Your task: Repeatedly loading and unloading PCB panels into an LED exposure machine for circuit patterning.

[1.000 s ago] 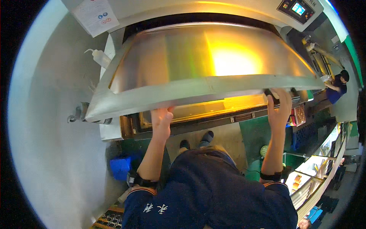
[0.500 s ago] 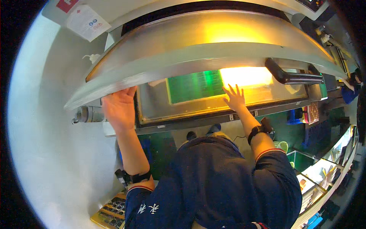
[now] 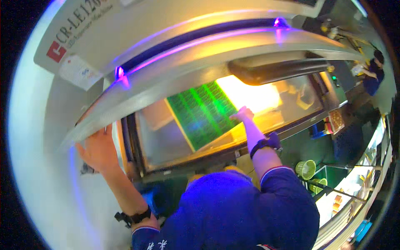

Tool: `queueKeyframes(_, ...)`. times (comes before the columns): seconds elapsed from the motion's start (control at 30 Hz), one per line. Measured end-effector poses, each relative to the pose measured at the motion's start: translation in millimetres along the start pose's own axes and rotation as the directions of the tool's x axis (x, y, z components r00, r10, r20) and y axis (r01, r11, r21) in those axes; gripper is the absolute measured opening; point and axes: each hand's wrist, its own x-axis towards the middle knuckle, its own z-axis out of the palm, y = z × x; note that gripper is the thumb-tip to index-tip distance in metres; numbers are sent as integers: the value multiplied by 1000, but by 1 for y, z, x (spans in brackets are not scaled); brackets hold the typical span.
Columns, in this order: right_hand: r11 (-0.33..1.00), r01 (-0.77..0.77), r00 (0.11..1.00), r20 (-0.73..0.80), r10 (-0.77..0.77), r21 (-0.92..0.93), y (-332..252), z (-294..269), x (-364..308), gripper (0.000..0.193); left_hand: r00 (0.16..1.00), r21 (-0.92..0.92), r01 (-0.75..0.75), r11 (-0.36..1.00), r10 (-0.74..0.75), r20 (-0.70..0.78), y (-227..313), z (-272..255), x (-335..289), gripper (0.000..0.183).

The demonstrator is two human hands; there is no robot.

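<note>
The green panel [image 3: 202, 116] lies aslant in the bed [image 3: 160, 146], just left of the nearer right hand [image 3: 242, 114], half curled, its grip I cannot tell, while the left hand [image 3: 100, 150], fingers spread, is beside the lid [image 3: 166, 77].

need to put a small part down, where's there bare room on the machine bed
The shiny grey machine bed looks bare between the black left frame rail and the green, patterned rectangular panel, especially low down. It is crowded at the panel's right edge, where the right hand is; yellow-white glare beyond hides the surface.
</note>
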Motion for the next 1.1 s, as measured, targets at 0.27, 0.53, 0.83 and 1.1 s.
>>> queueKeyframes(0.27,979,87,917,371,-150,182,11,15,-71,81,957,125,-9,992,-27,290,-34,-63,7,75)
queueKeyframes(0.53,487,-56,997,70,-11,871,126,157,-208,52,606,775,-593,220,-511,609,-186,-214,-3,65)
queueKeyframes(0.83,103,162,713,-189,675,981,99,163,-494,26,139,685,-472,555,-720,679,-235,-308,-123,62)
queueKeyframes(1.1,-155,651,140,84,987,743,43,262,-660,27,-45,528,-640,559,-713,700,-224,-316,-166,68)
